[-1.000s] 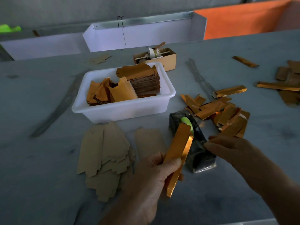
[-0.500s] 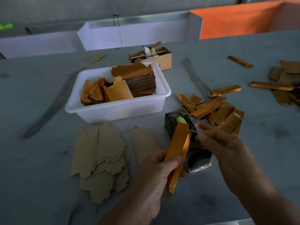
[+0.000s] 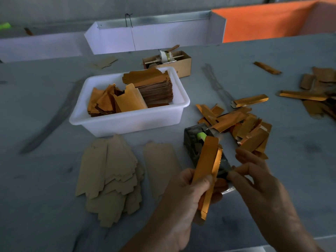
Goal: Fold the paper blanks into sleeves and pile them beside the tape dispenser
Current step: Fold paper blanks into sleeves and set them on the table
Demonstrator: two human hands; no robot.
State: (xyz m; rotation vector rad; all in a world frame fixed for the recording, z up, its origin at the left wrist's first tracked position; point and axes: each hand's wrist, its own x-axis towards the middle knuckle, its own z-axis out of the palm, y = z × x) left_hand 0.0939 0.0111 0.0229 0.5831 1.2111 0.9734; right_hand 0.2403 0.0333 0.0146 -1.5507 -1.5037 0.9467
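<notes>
Between both hands (image 3: 183, 193), glossy folded gold paper sleeve (image 3: 206, 164)

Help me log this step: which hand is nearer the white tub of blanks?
Left. The left hand holds a folded sleeve nearer the white tub; the right hand is farther right, by the tape dispenser.

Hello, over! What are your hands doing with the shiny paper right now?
Left hand grips folded gold paper sleeve. Right hand pinching at dark tape dispenser. Nothing blocking gold sleeve pile beside it.
</notes>
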